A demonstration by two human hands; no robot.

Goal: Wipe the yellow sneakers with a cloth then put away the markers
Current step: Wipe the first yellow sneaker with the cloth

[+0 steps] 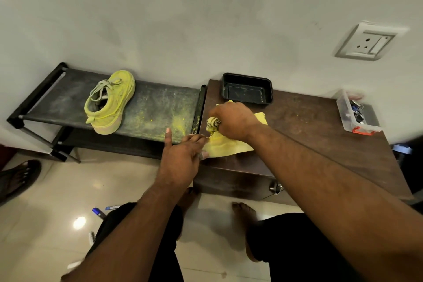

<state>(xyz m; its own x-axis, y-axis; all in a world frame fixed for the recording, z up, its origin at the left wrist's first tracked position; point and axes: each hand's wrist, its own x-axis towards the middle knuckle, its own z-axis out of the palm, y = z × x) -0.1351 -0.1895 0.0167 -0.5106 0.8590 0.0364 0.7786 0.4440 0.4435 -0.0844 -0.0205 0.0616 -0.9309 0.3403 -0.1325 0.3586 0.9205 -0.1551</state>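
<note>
Yellow sneaker (pixel 109 101): shoe rack (pixel 160 107), ten o'clock. Yellow cloth (pixel 229 146): bench (pixel 309 121) centre. Left hand (pixel 180 158) grip wide, apparently pinning it; right hand (pixel 233 121) grip clasps striped wad (pixel 211 123). Markers (pixel 98 213): floor, seven o'clock.

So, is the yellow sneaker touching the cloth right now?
Apart. Head view: the yellow sneaker sits on the dark rack, the cloth lies on the brown cabinet, with bare dusty rack top between them.

Dusty matt rack top (pixel 158 107), glossy floor tiles (pixel 57 213), dark wood-look cabinet (pixel 297 117).
</note>
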